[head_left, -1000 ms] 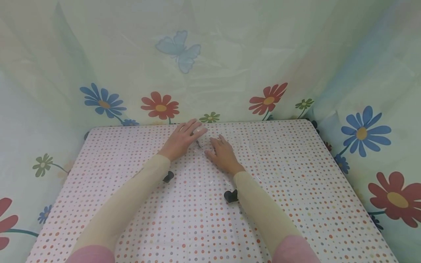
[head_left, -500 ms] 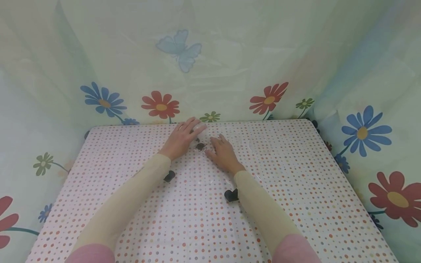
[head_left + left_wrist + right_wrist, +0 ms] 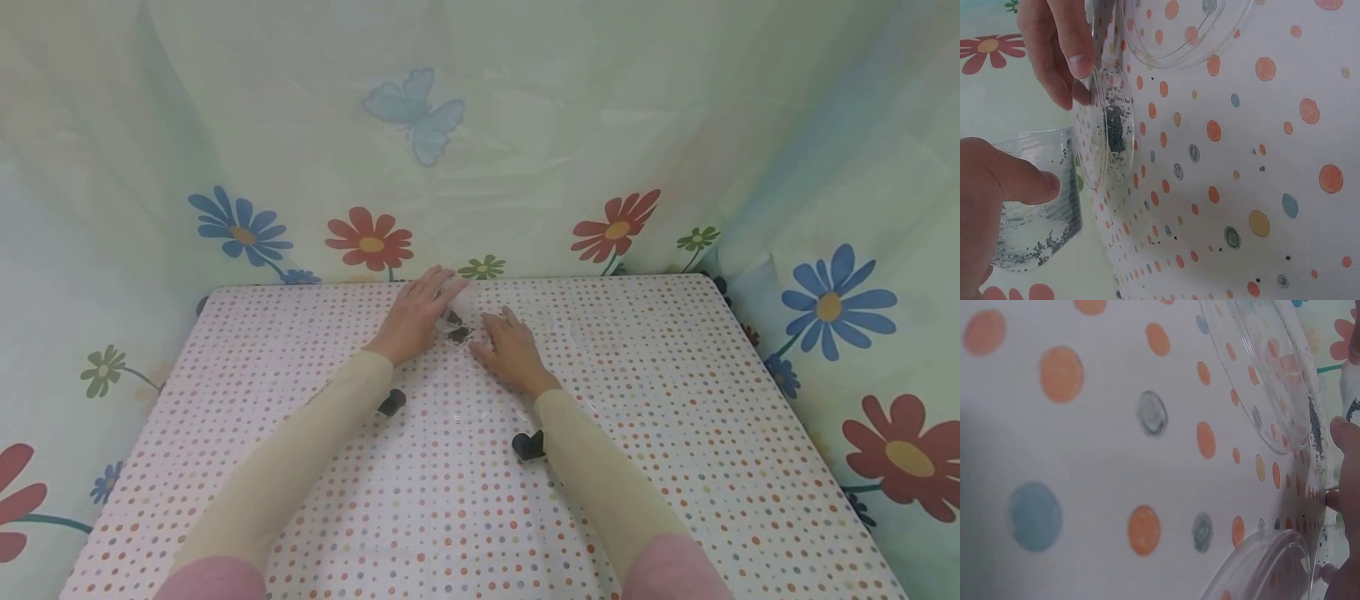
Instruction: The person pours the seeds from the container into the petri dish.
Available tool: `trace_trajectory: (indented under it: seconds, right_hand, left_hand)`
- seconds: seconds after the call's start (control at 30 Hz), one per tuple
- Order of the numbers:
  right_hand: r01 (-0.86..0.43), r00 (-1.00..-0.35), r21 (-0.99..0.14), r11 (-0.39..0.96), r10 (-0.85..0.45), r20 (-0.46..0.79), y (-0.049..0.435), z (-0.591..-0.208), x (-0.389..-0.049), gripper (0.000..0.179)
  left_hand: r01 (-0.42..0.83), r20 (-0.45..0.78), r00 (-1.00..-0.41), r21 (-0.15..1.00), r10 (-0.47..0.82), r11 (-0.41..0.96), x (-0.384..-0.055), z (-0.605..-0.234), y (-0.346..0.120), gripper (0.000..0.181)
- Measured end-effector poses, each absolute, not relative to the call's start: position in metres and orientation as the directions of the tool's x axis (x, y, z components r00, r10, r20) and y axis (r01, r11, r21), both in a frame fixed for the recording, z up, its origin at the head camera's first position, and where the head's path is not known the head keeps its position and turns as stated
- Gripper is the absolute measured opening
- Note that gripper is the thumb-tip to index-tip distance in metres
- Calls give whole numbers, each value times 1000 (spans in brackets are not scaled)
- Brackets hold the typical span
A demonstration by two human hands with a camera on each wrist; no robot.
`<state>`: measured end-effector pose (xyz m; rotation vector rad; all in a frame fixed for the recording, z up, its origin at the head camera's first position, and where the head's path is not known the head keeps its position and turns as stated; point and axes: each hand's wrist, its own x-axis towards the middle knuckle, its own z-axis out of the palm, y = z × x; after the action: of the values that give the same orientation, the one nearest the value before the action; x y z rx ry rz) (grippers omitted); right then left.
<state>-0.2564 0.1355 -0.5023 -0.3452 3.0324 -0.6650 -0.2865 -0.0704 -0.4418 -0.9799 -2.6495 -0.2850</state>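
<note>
In the left wrist view, my left hand [image 3: 988, 200] grips a clear plastic cup [image 3: 1029, 215], thumb across its side, with small dark grains clinging inside. The cup is tilted beside a clear petri dish [image 3: 1130, 164] on the table. A dark heap of grains [image 3: 1116, 131] lies in that dish, with more scattered around the heap. My right hand [image 3: 516, 354] holds the dish from the right, thumb and fingertips at its rim. In the head view, the heap shows between both hands, and the left hand hides much of the cup.
Other clear round dishes [image 3: 1254, 569] lie on the dotted tablecloth [image 3: 450, 508] near the right hand, one of them [image 3: 1188, 59] close to the grain dish. A few loose grains [image 3: 1262, 169] are strewn on the cloth. A flowered curtain [image 3: 525, 150] stands behind the table's far edge.
The dark heap shows plainly in the dish where only a thin dark streak showed a second ago. Dark grains now show in the cup beside the left fingers. The right hand stays in place.
</note>
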Motion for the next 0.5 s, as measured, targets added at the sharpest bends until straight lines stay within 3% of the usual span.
trace_trajectory:
  seconds: [0.5]
  right_hand:
    - [-201, -975, -386, 900, -220, -6, 136, -503, -260, 68]
  left_hand:
    - [602, 330, -785, 206, 524, 771, -287, -443, -75, 94]
